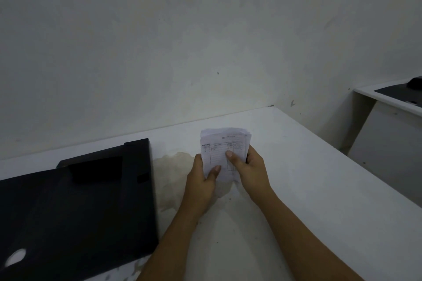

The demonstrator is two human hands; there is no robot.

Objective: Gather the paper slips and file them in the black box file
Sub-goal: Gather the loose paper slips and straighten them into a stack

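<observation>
A stack of white paper slips with printed table lines stands nearly upright above the white table, held between both hands. My left hand grips its left edge with the thumb on the front. My right hand grips the right edge, its thumb also pressed on the front. The black box file lies flat on the table to the left of my hands, apart from them, with a round finger hole near its lower left corner.
The white table meets a bare white wall behind and has a yellowish stain beside the box file. A second white desk with dark items on it stands at the right, past a gap.
</observation>
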